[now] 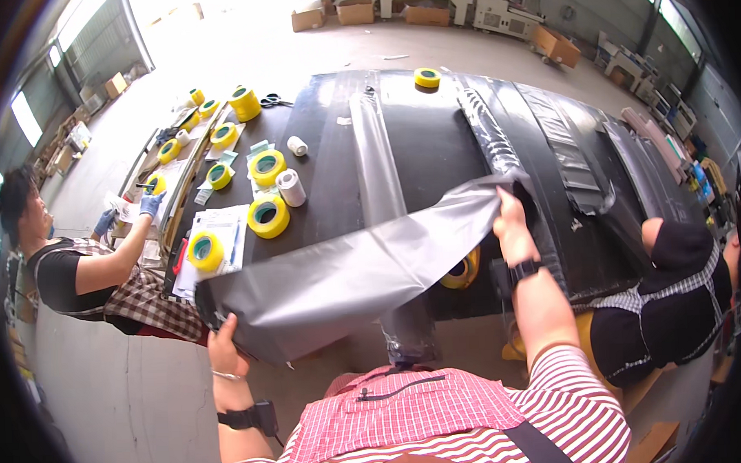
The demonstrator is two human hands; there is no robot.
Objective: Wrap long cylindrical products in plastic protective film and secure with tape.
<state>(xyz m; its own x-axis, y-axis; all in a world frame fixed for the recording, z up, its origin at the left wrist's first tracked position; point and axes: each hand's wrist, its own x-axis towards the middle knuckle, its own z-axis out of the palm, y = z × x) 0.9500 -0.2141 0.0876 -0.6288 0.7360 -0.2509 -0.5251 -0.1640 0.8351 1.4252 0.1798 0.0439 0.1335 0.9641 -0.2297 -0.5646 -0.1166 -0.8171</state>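
Note:
A long piece of grey plastic film (364, 268), dark at both ends, is stretched slantwise in front of me above the near part of the black table. My left hand (226, 348) is closed on its lower left end. At the other end, higher and to the right, my right hand (510, 218) pinches the film's edge. Under the film lies a long wrapped grey bundle (376, 150), pointing away from me. Another shiny wrapped bundle (489, 133) runs along the table beyond my right hand. A tape roll (463, 272) is partly covered by the film.
Yellow tape rolls (269, 215), white rolls (290, 187) and papers (231, 224) crowd the left of the black table (317, 111). Scissors (276, 100) lie behind them. One co-worker (94, 274) handles tape at left; another (659, 303) stands close on my right.

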